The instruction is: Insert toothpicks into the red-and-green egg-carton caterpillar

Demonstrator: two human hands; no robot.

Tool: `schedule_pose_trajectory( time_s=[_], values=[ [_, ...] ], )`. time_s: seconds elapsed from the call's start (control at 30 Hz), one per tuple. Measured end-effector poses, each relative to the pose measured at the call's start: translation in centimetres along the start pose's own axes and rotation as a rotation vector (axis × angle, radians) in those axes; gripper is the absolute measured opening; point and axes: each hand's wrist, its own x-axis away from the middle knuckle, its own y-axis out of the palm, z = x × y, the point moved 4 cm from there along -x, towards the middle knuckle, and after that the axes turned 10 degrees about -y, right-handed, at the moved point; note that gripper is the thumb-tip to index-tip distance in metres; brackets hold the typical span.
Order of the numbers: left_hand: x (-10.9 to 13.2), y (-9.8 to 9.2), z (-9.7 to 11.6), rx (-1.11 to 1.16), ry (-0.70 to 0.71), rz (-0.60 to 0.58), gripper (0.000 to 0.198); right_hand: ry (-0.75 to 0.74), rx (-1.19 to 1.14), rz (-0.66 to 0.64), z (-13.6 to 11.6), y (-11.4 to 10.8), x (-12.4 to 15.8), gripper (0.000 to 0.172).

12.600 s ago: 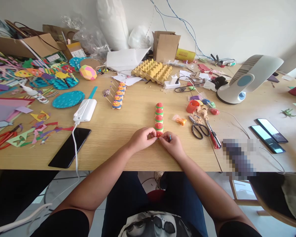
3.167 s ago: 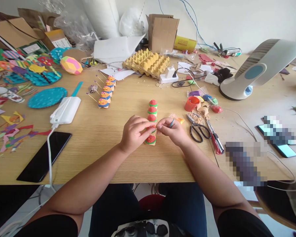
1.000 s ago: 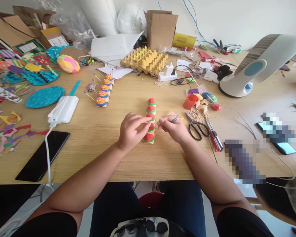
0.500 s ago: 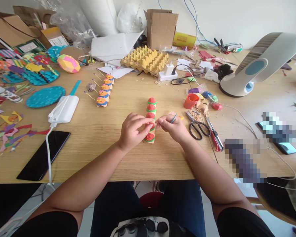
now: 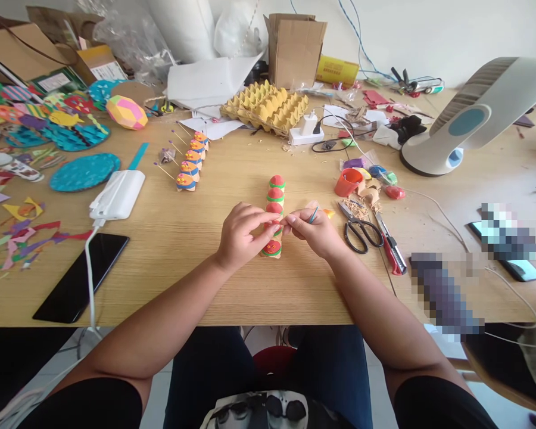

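A red and green egg-carton caterpillar (image 5: pixel 276 194) lies lengthwise on the table in front of me, with a small face on its near bump. Over its middle, my left hand (image 5: pixel 242 234) is closed in a pinch, thumb and forefinger together; whatever is between them is too small to make out. My right hand (image 5: pixel 311 231) meets it fingertip to fingertip, pinching too. A thin blue stick (image 5: pixel 313 215) pokes up from between the right hand's fingers. The hands partly cover the caterpillar's middle bumps.
An orange and blue egg-carton caterpillar (image 5: pixel 192 159) with pin-like sticks stands further back left. Black-handled scissors (image 5: pixel 361 231), a red box cutter (image 5: pixel 392 245) and a red cup (image 5: pixel 348 182) are at right. A phone (image 5: pixel 81 277), power bank (image 5: pixel 117 195) and paper scraps lie left; a lamp-like white device (image 5: pixel 469 122) stands back right.
The view has shifted slightly. Both hands keep nearly the same pinching pose over the caterpillar, their fingertips now a little closer together.
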Motion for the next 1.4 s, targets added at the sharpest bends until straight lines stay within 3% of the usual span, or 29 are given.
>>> schedule_pose_trajectory(
  time_s=[0.33, 0.53, 0.8, 1.4],
  values=[
    [0.09, 0.19, -0.32, -0.003, 0.028, -0.018, 0.009, -0.044, 0.115, -0.104, -0.20, 0.49, 0.21, 0.050],
    [0.16, 0.18, -0.77, -0.006, -0.050, -0.030, 0.012, 0.004, -0.010, -0.083, -0.17, 0.37, 0.12, 0.060],
    [0.07, -0.03, -0.62, 0.054, -0.052, 0.006, 0.009, -0.009, -0.067, -0.004, -0.33, 0.13, -0.09, 0.039],
    [0.06, 0.23, -0.90, 0.024, -0.067, -0.053, 0.010, -0.031, -0.070, -0.003, -0.31, 0.56, -0.05, 0.034]
  ],
)
